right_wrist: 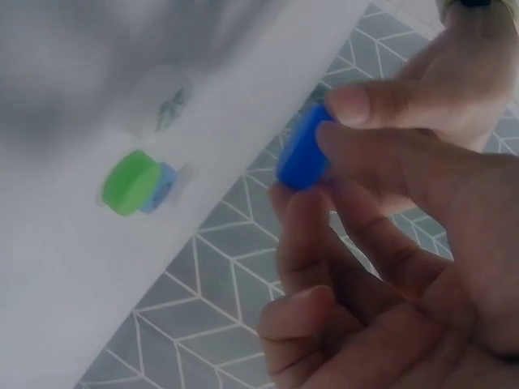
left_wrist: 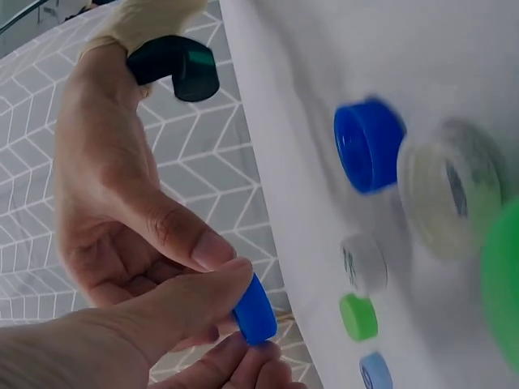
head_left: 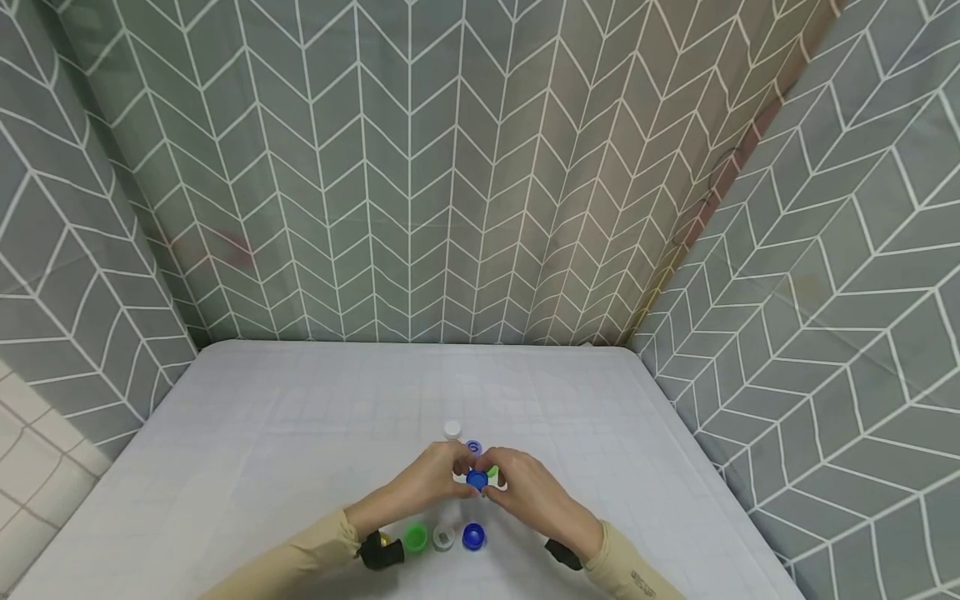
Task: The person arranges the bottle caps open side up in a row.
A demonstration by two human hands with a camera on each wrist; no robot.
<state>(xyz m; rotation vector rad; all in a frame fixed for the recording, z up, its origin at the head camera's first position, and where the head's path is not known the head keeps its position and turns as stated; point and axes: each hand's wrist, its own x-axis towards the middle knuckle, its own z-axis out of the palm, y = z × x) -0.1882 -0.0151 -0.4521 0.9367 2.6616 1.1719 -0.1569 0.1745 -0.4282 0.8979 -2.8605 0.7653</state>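
Observation:
Between my two hands is a blue cap (head_left: 477,481), held up over the table. My left hand (head_left: 429,481) pinches it from the left, and my right hand (head_left: 534,490) pinches it from the right. In the left wrist view, the thumbs lie on one side of the cap (left_wrist: 256,312) and fingertips on the other. The right wrist view shows the cap (right_wrist: 304,154) tilted between the fingertips. Below the hands stands a blue open-topped container or cap (head_left: 473,537). Just beyond the fingers are a green cap (head_left: 492,472) and a light-blue cap (head_left: 474,447).
A clear whitish round piece (head_left: 443,537) and a larger green one (head_left: 416,538) stand in a row near my left forearm. Something yellow (head_left: 385,539) is partly hidden by the black wrist strap. A white cap (head_left: 452,430) lies farther back on the white-covered table (head_left: 315,417). Patterned curtains surround the table.

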